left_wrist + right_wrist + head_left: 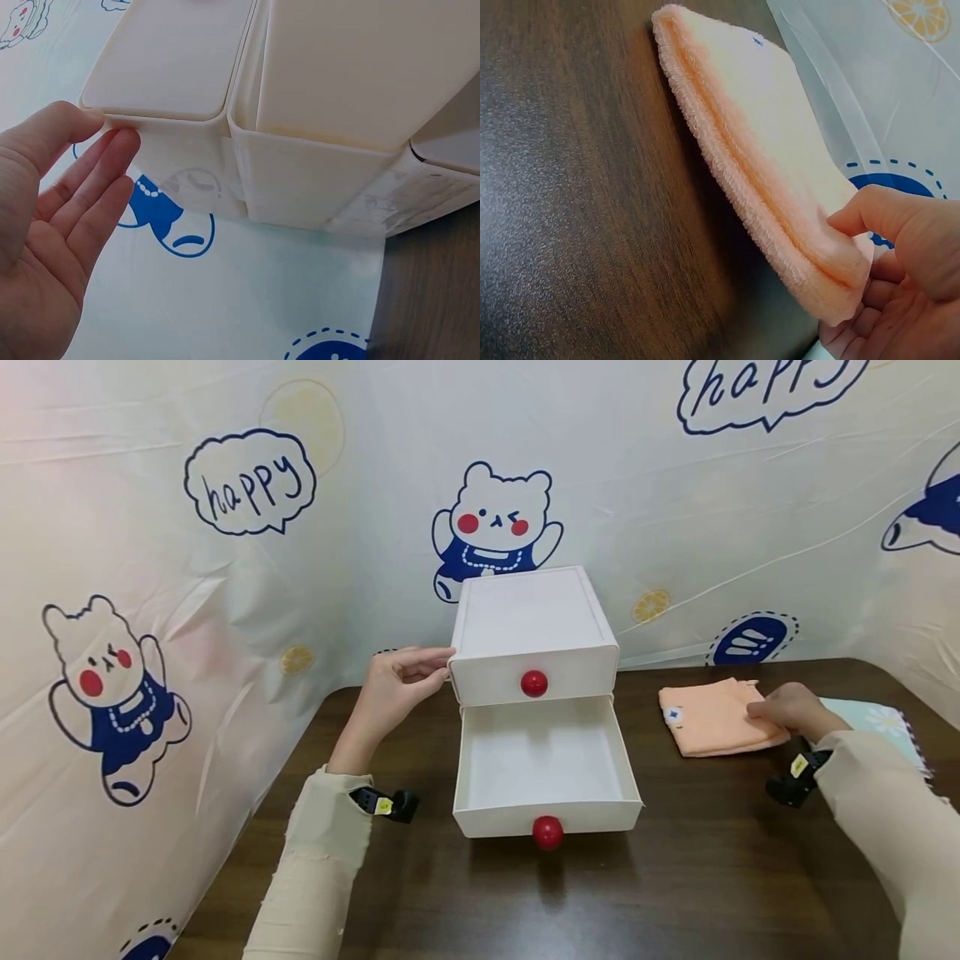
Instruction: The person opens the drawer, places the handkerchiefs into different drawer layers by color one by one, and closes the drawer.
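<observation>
pinching folded orange cloth (pixel 716 718) by edge with right hand (pixel 798 708); touching drawer unit (pixel 495 681) with left hand (pixel 397 685), near-straight. better grip all layers together, brace lightly.

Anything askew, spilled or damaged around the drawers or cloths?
Nothing odd stands out. The lower drawer is open, the right hand holds a neatly folded peach cloth, and the backdrop merely has some creases.
</observation>
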A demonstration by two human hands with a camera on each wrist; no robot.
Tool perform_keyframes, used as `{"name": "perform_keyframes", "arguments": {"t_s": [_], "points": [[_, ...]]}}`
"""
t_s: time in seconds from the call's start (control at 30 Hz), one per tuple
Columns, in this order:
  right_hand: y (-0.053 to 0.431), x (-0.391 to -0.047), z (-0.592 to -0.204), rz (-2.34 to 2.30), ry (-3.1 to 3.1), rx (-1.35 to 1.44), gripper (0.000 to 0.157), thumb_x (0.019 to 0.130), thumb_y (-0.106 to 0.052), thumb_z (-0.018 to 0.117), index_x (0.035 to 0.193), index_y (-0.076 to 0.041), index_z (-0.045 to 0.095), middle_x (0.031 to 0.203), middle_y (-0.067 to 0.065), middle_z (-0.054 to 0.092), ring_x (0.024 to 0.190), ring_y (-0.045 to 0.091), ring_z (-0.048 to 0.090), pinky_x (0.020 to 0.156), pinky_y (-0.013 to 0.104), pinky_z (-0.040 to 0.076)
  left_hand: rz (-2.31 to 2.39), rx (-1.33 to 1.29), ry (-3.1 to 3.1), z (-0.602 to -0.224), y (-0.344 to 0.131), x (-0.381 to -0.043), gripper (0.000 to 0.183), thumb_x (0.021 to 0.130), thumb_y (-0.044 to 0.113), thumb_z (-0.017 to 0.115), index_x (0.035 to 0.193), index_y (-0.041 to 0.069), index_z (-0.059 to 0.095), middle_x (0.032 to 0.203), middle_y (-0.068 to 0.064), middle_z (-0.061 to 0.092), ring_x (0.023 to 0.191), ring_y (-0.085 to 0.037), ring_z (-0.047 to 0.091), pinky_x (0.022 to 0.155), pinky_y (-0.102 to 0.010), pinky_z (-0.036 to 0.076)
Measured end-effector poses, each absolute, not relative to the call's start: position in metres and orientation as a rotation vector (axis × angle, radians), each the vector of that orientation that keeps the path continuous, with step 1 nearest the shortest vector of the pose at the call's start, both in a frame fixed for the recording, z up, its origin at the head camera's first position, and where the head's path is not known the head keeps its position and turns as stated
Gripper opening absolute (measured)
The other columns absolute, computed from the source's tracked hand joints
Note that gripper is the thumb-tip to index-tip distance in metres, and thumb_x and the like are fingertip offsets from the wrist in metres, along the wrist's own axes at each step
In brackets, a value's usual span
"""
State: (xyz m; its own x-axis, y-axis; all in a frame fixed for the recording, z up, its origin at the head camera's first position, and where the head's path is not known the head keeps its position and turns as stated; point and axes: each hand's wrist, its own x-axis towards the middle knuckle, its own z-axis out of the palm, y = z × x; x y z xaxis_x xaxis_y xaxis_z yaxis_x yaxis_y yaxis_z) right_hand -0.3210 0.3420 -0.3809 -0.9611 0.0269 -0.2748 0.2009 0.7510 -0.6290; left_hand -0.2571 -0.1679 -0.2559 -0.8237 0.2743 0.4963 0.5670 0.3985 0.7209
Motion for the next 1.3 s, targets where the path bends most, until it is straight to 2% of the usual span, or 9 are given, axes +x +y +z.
{"name": "perform_keyframes", "arguments": {"t_s": [0.13, 0.4, 0.63, 0.77, 1.03, 1.2, 1.3], "points": [[0.338, -0.317, -0.374, -1.017, 2.742, 0.156, 0.035, 0.084, -0.02, 0.054, 0.05, -0.014, 0.043, 0.046, -0.006, 0.033, 0.042, 0.008, 0.036, 0.044, 0.024, 0.03, -1.384, -0.729, -2.366, -0.258, -0.169, -0.259, 0.025, 0.082, -0.005, 0.064, 0.107, -0.007, 0.065, 0.094, -0.021, 0.065, 0.08, -0.031, 0.063, 0.066, -0.019, 0.051], [0.334, -0.311, -0.363, -0.988, 2.847, 0.104, 0.037, 0.081, -0.021, 0.053, 0.048, -0.016, 0.038, 0.045, -0.007, 0.03, 0.041, 0.007, 0.03, 0.043, 0.024, 0.027, -1.382, -0.746, -2.338, -0.275, -0.178, -0.278, 0.026, 0.082, 0.006, 0.068, 0.108, 0.003, 0.068, 0.093, -0.013, 0.067, 0.076, -0.019, 0.064, 0.066, -0.021, 0.052], [0.33, -0.312, -0.357, -0.992, 2.899, 0.096, 0.031, 0.083, -0.022, 0.054, 0.06, -0.001, 0.056, 0.047, -0.005, 0.035, 0.044, 0.01, 0.036, 0.045, 0.026, 0.03, -1.382, -0.762, -2.323, -0.277, -0.179, -0.278, 0.025, 0.082, 0.008, 0.068, 0.107, 0.004, 0.069, 0.092, -0.011, 0.067, 0.077, -0.019, 0.064, 0.066, -0.023, 0.052], [0.327, -0.312, -0.353, -0.998, 2.925, 0.08, 0.031, 0.084, -0.021, 0.055, 0.067, 0.004, 0.059, 0.049, -0.003, 0.038, 0.045, 0.012, 0.039, 0.044, 0.027, 0.031, -1.393, -0.756, -2.318, -0.277, -0.179, -0.278, 0.025, 0.082, 0.006, 0.069, 0.106, 0.005, 0.069, 0.092, -0.01, 0.067, 0.077, -0.017, 0.064, 0.066, -0.023, 0.052], [0.32, -0.309, -0.34, -0.985, 2.987, -0.003, 0.027, 0.083, -0.02, 0.053, 0.064, -0.001, 0.057, 0.051, -0.003, 0.038, 0.05, 0.014, 0.038, 0.046, 0.027, 0.031, -1.402, -0.768, -2.305, -0.275, -0.178, -0.276, 0.025, 0.081, 0.0, 0.067, 0.107, 0.001, 0.068, 0.094, -0.014, 0.067, 0.076, -0.011, 0.063, 0.066, -0.021, 0.052], [0.316, -0.305, -0.329, -0.979, 3.013, -0.06, 0.029, 0.084, -0.02, 0.053, 0.059, -0.005, 0.053, 0.05, -0.004, 0.036, 0.048, 0.013, 0.035, 0.046, 0.027, 0.03, -1.378, -0.788, -2.306, -0.266, -0.172, -0.265, 0.025, 0.081, -0.006, 0.064, 0.106, -0.006, 0.065, 0.093, -0.02, 0.065, 0.076, -0.013, 0.063, 0.065, -0.018, 0.051], [0.314, -0.303, -0.323, -0.972, 3.025, -0.094, 0.029, 0.085, -0.019, 0.054, 0.06, -0.005, 0.054, 0.05, -0.004, 0.037, 0.047, 0.013, 0.036, 0.045, 0.027, 0.032, -1.381, -0.776, -2.307, -0.267, -0.172, -0.266, 0.025, 0.081, -0.005, 0.065, 0.106, -0.005, 0.066, 0.093, -0.019, 0.066, 0.075, -0.012, 0.063, 0.065, -0.018, 0.051]]}}
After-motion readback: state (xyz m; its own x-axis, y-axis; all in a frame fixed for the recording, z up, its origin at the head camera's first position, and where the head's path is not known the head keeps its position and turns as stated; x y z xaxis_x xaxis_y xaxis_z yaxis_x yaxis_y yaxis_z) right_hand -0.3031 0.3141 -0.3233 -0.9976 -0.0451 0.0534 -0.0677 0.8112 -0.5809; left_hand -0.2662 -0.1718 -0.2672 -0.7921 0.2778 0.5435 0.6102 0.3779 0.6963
